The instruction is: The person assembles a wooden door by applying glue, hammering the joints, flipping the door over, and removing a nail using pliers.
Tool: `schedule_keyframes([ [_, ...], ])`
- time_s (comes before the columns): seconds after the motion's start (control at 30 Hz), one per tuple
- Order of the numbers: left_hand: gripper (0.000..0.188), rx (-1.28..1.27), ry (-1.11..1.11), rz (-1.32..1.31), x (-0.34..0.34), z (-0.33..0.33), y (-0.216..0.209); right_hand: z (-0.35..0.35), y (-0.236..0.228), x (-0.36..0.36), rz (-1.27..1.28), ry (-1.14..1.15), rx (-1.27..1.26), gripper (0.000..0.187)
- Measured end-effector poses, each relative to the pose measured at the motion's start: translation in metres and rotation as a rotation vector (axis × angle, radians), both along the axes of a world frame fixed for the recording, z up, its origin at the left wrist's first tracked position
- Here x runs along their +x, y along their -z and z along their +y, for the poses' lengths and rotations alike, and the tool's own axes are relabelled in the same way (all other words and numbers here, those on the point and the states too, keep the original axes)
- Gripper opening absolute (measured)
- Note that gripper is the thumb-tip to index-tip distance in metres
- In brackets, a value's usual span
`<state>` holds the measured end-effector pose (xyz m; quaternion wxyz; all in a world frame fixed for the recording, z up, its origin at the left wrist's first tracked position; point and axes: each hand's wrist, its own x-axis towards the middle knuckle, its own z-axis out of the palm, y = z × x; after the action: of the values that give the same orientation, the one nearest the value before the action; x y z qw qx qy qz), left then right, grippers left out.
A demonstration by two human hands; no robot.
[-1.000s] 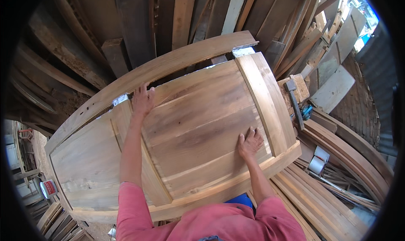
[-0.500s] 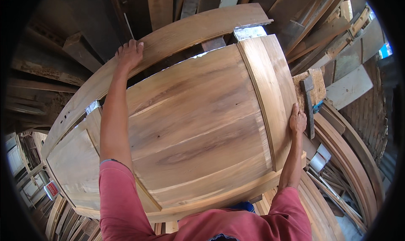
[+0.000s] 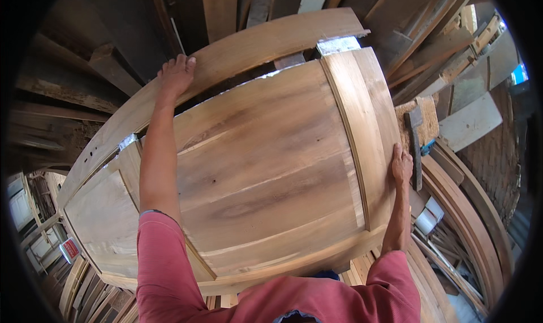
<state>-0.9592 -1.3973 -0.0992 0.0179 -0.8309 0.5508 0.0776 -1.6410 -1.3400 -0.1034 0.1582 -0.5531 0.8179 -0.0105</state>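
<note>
A large panelled wooden door (image 3: 266,164) lies flat before me. Along its far side runs a long loose stile (image 3: 277,37), parted from the panels by a narrow dark gap. White-smeared tenons bridge that gap, one at the right (image 3: 338,44) and one at the left (image 3: 128,141). My left hand (image 3: 177,75) reaches across the door and grips the stile left of its middle, fingers curled toward the far edge. At the right end, my right hand (image 3: 402,166) holds the outer edge of the wide end rail (image 3: 365,130), its fingers partly hidden.
Just right of the door, a dark hammer-like tool (image 3: 416,147) lies by a rough wood block (image 3: 430,116). Boards (image 3: 220,12) lean along the far side. Curved-looking planks (image 3: 469,210) and scraps lie at the right. A white-and-red container (image 3: 70,249) stands at the left.
The stile has come slightly toward me, and the gap at its right end looks a little narrower. Both hands keep their holds. The whole view has shifted slightly.
</note>
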Motion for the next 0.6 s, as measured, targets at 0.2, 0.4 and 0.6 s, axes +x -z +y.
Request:
schedule_keyframes([
  [0.2,0.045,0.035,-0.017,-0.002,-0.003,0.003,-0.001,0.000,0.001,-0.001,-0.063,-0.025,-0.051,0.063],
  [0.4,0.043,0.051,-0.028,0.003,-0.009,0.015,-0.010,0.006,-0.012,0.035,0.065,0.040,-0.089,0.059],
  [0.6,0.039,-0.147,0.045,-0.073,-0.011,0.025,-0.002,0.006,0.008,0.031,0.100,0.032,-0.398,0.038],
])
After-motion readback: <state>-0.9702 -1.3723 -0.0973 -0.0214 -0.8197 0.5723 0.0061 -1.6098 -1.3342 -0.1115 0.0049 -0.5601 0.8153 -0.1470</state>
